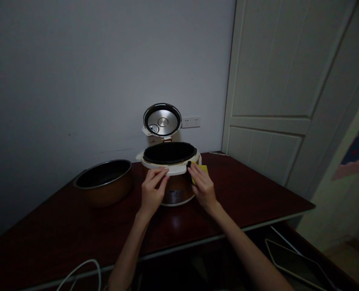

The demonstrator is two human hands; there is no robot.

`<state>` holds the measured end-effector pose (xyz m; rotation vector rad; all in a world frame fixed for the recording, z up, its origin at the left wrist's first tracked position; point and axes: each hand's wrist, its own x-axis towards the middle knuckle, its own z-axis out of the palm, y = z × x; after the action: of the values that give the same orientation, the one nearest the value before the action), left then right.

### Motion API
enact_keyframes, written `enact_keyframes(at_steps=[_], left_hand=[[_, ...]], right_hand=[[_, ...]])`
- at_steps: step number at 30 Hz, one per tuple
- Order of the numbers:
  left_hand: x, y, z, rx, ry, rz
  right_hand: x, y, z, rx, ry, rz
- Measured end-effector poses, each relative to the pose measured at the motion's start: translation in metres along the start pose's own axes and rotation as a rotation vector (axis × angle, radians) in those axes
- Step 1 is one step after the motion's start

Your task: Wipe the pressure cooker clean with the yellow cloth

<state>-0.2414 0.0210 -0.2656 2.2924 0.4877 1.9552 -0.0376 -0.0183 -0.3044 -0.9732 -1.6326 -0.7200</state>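
— What sits left of the fingers?
— A loose metal pot [103, 182], mouth up on the tabletop [252, 190], well apart from the left hand [153, 190].
— And that hand?
— Its fingers lie stretched out, nearly flat, on the front rim of the rice cooker [177, 193], gripping nothing. The cooker stands upright between both hands. Its lid [162, 120] is swung up beyond the fingers, inner face towards the camera.
— The right hand [203, 188]?
— Its fingers close over a yellow sponge [202, 167], pressing it against the cooker's right rim.
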Motion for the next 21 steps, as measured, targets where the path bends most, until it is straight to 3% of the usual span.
enact_keyframes(at_steps=[4, 8, 11, 17, 21], left_hand=[[0.000, 0.000, -0.001, 0.001, -0.005, 0.001], [-0.001, -0.001, -0.001, -0.007, -0.010, -0.003], [-0.001, -0.001, 0.000, -0.005, -0.002, 0.000], [0.000, 0.002, 0.000, 0.004, 0.007, -0.002], [0.000, 0.002, -0.001, 0.002, 0.001, 0.001]], right_hand=[[0.004, 0.005, -0.004, 0.028, -0.025, -0.003], [0.011, 0.020, -0.001, 0.044, 0.106, 0.102], [0.010, 0.019, 0.003, 0.037, 0.170, 0.154], [-0.004, -0.005, 0.007, 0.050, 0.031, 0.029], [-0.003, -0.001, 0.003, 0.077, -0.007, 0.019]])
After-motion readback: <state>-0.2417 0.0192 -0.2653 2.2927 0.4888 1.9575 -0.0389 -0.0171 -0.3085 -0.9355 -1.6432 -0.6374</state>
